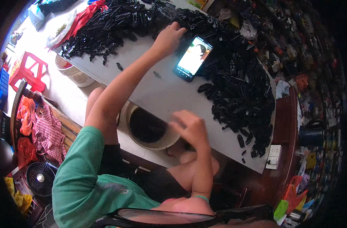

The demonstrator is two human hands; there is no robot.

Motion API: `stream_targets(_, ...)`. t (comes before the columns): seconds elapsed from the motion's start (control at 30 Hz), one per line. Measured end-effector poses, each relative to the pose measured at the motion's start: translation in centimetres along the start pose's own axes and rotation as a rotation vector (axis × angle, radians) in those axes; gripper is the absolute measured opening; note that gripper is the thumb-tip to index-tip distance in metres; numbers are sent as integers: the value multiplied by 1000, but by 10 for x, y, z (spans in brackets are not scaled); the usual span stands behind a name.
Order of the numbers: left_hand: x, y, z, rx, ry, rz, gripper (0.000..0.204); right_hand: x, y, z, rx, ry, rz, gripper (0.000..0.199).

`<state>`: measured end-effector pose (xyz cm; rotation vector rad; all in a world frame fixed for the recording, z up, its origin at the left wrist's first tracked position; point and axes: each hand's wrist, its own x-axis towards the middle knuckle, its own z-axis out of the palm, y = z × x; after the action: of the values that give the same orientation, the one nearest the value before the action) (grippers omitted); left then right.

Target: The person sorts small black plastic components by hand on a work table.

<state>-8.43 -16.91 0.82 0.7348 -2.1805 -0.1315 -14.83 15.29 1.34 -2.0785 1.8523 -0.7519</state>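
We have our left hand (169, 40) up at twelve o'clock, its fingers bent down against a heap of small black pieces (238, 91); we cannot tell whether they grip one. The pieces arc over the white table (154, 91) from ten o'clock, past twelve, round to four, with a few strays lying apart on the bare surface. Our right hand (192, 127) is just off centre toward four o'clock, slightly blurred – fingers parted and released, near the table's edge and the rim of a pale bucket (167, 143), dark inside, at eight o'clock. Toward one o'clock a lit phone (194, 59) lies aslant, its far side close against the heap. Farther out we see a red stool (17, 71) between nine and ten, a checked cloth (50, 131) near nine, and a black fan (40, 178) at eight.
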Motion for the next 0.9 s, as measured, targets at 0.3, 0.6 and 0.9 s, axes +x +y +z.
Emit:
stream_targets(0.3, -3, -7, -10, -125, -50, -14, 32, -24, 57, -31, -756, 207, 427, 24)
stream_targets(0.6, -65, -10, -34, -697, 20, -254, 18, -14, 53, -19, -604, 269, 456, 12)
stream_targets(0.9, -140, 88, -51, -1285, -693, -465, 21, 0, 30, -16, 5, 459, 114, 11)
